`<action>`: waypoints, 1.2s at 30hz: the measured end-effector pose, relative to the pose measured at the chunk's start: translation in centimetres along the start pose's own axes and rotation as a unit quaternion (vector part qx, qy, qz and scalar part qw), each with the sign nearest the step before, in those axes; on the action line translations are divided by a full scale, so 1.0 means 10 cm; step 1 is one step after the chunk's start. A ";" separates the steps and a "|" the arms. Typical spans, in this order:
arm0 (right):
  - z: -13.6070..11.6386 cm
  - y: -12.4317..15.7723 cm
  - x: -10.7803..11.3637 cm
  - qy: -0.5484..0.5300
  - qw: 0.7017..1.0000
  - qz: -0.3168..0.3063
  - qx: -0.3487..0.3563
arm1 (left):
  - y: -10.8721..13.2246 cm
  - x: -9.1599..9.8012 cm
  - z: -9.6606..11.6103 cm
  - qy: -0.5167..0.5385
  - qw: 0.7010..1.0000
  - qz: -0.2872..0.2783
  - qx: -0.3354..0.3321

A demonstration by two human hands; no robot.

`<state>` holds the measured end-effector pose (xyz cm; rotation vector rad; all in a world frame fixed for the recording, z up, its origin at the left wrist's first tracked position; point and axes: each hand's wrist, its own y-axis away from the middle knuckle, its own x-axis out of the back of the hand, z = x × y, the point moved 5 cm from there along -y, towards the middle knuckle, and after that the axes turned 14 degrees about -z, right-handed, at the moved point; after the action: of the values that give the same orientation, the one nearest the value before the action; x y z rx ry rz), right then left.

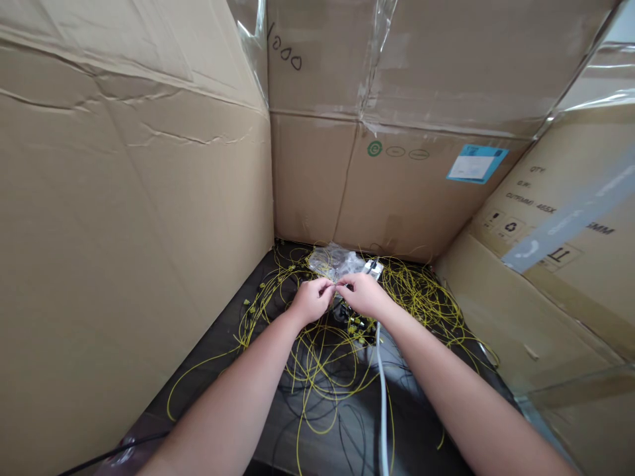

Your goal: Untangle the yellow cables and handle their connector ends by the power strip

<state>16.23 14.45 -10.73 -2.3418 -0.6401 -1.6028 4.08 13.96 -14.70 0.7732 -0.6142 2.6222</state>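
Observation:
Close together over the middle of the dark table, my left hand (313, 299) and my right hand (364, 293) have their fingers pinched, the tips nearly meeting. Whatever they hold is too small to make out. Thin yellow wires (325, 387) lie in loose loops below and around them. A cluster of small black and yellow parts (360, 325) sits just under my right hand. Behind the hands are a crumpled clear plastic bag (330, 258) and a small whitish block (373, 267) with a dark part on it.
Tall cardboard walls stand on the left (124, 264), at the back (317, 178) and on the right (520, 317). A bigger tangle of yellow wire (421, 294) lies at the back right. A pale grey cable (381, 396) runs toward me, and a black cable (114, 453) crosses the lower left.

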 end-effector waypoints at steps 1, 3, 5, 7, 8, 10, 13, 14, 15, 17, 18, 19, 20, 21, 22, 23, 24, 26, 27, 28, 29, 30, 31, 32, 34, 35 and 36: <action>0.00 0.00 -0.01 0.000 1.000 0.002 0.002 | 0.00 0.00 -0.01 0.003 1.000 -0.001 0.001; -0.01 0.01 -0.01 -0.006 1.000 0.010 0.007 | 0.00 0.00 -0.03 0.013 1.000 -0.003 0.003; -0.03 0.01 0.00 -0.021 0.999 0.020 0.019 | 0.00 0.00 -0.03 0.020 1.000 -0.004 0.003; -0.04 0.02 0.00 -0.031 0.999 0.023 0.030 | 0.00 0.00 -0.03 0.020 1.000 -0.005 -0.001; -0.04 0.02 -0.01 -0.030 0.999 0.021 0.033 | 0.00 0.00 -0.02 0.017 1.000 -0.004 -0.003; -0.04 0.01 -0.01 -0.023 0.999 0.020 0.029 | 0.00 0.01 -0.01 0.010 1.000 -0.003 -0.008; -0.04 0.00 -0.02 -0.013 0.999 0.027 0.020 | 0.01 0.01 0.01 -0.003 1.000 -0.006 -0.016; -0.04 0.00 -0.02 -0.010 0.999 0.030 0.019 | 0.01 0.01 0.02 -0.007 1.000 -0.009 -0.019; -0.04 0.00 -0.02 -0.007 0.999 0.033 0.019 | 0.01 0.01 0.02 -0.010 1.000 -0.011 -0.021; -0.04 0.00 -0.02 0.000 0.999 0.038 0.018 | 0.01 0.01 0.03 -0.015 0.999 -0.012 -0.025; -0.04 0.01 -0.02 0.003 0.999 0.040 0.016 | 0.01 0.01 0.04 -0.017 0.999 -0.012 -0.028; -0.05 0.01 -0.02 0.005 0.999 0.043 0.015 | 0.01 0.01 0.04 -0.017 0.999 -0.011 -0.031; -0.05 0.01 -0.02 0.006 0.999 0.045 0.015 | 0.01 0.01 0.04 -0.018 0.999 -0.010 -0.034; -0.05 0.01 -0.03 0.008 0.999 0.048 0.015 | 0.01 0.01 0.05 -0.018 0.999 -0.008 -0.037; -0.05 0.01 -0.03 0.010 0.999 0.050 0.015 | 0.01 0.01 0.05 -0.019 0.999 -0.007 -0.038; -0.05 0.01 -0.03 0.012 0.998 0.052 0.016 | 0.01 0.01 0.05 -0.019 0.999 -0.004 -0.039; -0.05 0.00 -0.03 0.015 0.998 0.054 0.016 | 0.01 0.01 0.05 -0.021 0.999 -0.001 -0.038; -0.06 -0.01 -0.04 0.021 0.998 0.056 0.015 | 0.01 0.02 0.05 -0.023 0.999 0.008 -0.035; -0.06 -0.01 -0.04 0.022 0.998 0.057 0.015 | 0.01 0.02 0.05 -0.024 0.999 0.012 -0.033; -0.06 -0.01 -0.04 0.022 0.998 0.058 0.014 | 0.01 0.03 0.05 -0.024 0.999 0.017 -0.030; -0.06 -0.02 -0.04 0.021 0.998 0.059 0.013 | 0.01 0.03 0.05 -0.024 0.999 0.021 -0.027; -0.06 -0.02 -0.04 0.019 0.998 0.060 0.013 | 0.01 0.03 0.05 -0.023 0.999 0.025 -0.024; -0.06 -0.02 -0.05 0.017 0.998 0.061 0.012 | 0.02 0.04 0.05 -0.023 0.999 0.029 -0.022; -0.06 -0.02 -0.05 0.016 0.998 0.062 0.009 | 0.02 0.04 0.05 -0.022 0.999 0.033 -0.020; -0.05 -0.02 -0.05 0.012 0.998 0.066 0.003 | 0.02 0.05 0.05 -0.021 0.999 0.040 -0.020; -0.04 -0.02 -0.06 0.010 0.998 0.068 -0.002 | 0.02 0.05 0.05 -0.022 0.999 0.043 -0.022; -0.03 -0.02 -0.06 0.007 0.998 0.069 -0.005 | 0.02 0.05 0.05 -0.022 0.998 0.046 -0.024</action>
<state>15.66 14.33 -11.21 -2.3256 -0.4573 -1.5638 3.78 13.62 -14.06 0.8088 -0.7397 2.6684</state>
